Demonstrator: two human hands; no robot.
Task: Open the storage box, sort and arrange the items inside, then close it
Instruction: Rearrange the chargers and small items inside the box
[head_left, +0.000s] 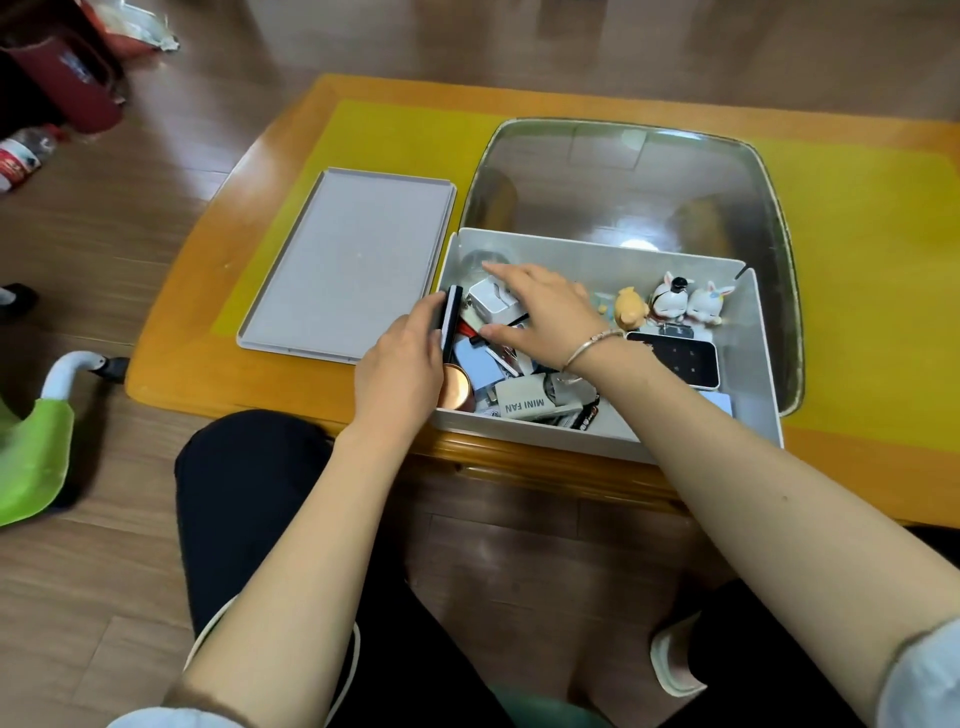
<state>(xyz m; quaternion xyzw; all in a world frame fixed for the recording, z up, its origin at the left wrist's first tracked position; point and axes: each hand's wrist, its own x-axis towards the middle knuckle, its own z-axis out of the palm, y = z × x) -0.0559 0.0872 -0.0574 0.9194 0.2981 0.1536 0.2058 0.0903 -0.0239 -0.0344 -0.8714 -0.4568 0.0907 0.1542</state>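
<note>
The white storage box (613, 257) stands open on the table's near edge, full of mixed small items. Its grey lid (348, 265) lies flat to the left. My left hand (402, 364) holds a thin black device (452, 319) upright against the box's left wall. My right hand (540, 309) reaches over the left half of the box with fingers spread, touching a white boxy item (491, 299). A copper round tin (457, 392), a "MINI FAN" box (530, 402), a phone-like device (680, 358) and three small figurines (670, 306) lie inside.
A clear glass panel (623, 176) is set in the yellow-and-orange table (395, 140) behind the box. A green-seated chair (31, 452) stands at the left, with a bottle (21, 158) on the wooden floor. My knees are under the table edge.
</note>
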